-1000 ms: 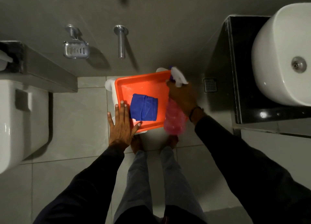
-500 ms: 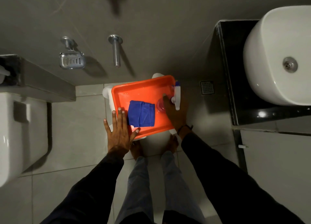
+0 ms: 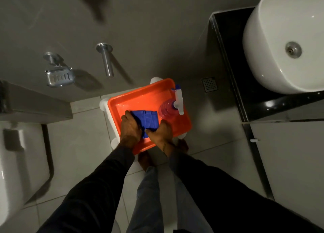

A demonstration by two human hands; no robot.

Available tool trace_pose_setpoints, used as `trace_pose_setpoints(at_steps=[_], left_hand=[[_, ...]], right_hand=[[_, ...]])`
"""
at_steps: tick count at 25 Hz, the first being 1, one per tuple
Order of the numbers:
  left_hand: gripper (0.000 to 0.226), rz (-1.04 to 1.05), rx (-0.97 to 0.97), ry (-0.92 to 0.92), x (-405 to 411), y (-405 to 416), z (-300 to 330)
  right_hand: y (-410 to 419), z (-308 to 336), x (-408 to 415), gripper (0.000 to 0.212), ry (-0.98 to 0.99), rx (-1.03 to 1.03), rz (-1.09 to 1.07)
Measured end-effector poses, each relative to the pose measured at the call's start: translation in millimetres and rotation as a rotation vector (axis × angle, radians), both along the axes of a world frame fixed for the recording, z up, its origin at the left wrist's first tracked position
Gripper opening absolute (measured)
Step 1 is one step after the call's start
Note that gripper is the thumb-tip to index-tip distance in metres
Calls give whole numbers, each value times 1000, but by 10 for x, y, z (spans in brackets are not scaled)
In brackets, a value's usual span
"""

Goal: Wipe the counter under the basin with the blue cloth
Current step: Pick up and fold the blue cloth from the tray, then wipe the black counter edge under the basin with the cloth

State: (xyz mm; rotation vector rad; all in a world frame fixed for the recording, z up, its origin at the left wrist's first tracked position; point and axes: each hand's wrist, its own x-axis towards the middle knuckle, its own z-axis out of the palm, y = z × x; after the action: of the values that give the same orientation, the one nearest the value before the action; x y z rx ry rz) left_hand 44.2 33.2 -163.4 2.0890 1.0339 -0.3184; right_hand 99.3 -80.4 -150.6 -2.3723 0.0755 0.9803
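Note:
A folded blue cloth (image 3: 148, 118) lies in an orange tray (image 3: 140, 99) that rests on a white stool low in front of me. My left hand (image 3: 130, 126) covers the cloth's left side with fingers curled over it. My right hand (image 3: 160, 130) grips the cloth's lower right edge. A pink spray bottle (image 3: 166, 108) with a white trigger head stands upright in the tray's right part, free of both hands. The white basin (image 3: 273, 57) sits on a black counter (image 3: 226, 45) at the upper right.
A white toilet (image 3: 15, 162) fills the left edge, with a grey ledge above it. A metal soap dish (image 3: 59, 76) and a metal peg (image 3: 107, 61) stick out of the grey wall. A floor drain (image 3: 209, 84) lies between tray and counter. My bare feet stand below the tray.
My right hand set the spray bottle upright in the tray, let go of it and moved onto the cloth. My left hand slid from the tray's edge onto the cloth.

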Motion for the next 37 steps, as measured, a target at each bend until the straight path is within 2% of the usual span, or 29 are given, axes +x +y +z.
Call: trace_pose_setpoints(at_steps=[2, 4, 6, 8, 10, 13, 15, 19, 23, 26, 29, 33, 35, 37], left_hand=[[58, 165, -93, 8, 46, 1, -20], [46, 221, -161, 10, 13, 23, 16], [27, 327, -244, -30, -91, 30, 162], [8, 505, -429, -121, -220, -7, 457], [11, 569, -621, -182, -293, -125, 719], [18, 544, -884, -142, -305, -513, 1071], [20, 486, -942, -142, -190, -878, 1213], [15, 344, -925, -169, 251, -1724, 1370], [14, 242, -832, -229, 893, -2597, 1511], [9, 244, -741, -308, 1393, -3130, 1560], [25, 299, -536, -271, 1750, -3301, 1517], [30, 314, -405, -211, 1987, -3306, 1405], [36, 313, -307, -168, 2048, -3257, 1312], [49, 321, -251, -140, 2040, -3195, 1238]], right_hand=[[76, -94, 69, 49, 114, 40, -95], [101, -49, 106, 35, 219, 150, -167], [44, 147, 109, 31, 281, 212, -225], [-126, 455, 72, 20, 307, 285, -283], [-396, 715, 54, 15, 352, 327, -284], [-930, 1010, 88, 36, 359, 326, -218], [-1323, 1202, 187, 18, 301, 334, -208], [-2220, 1446, 543, 16, 205, 307, -247], [-3088, 1561, 1057, 41, 62, 274, -336], [-3557, 1535, 1472, 37, -62, 305, -393], [-3655, 1484, 1783, 31, -136, 343, -386], [-3585, 1390, 1995, 37, -193, 311, -286], [-3572, 1334, 1972, 46, -381, 229, -166], [-3567, 1253, 1857, 53, -621, 137, 120]])
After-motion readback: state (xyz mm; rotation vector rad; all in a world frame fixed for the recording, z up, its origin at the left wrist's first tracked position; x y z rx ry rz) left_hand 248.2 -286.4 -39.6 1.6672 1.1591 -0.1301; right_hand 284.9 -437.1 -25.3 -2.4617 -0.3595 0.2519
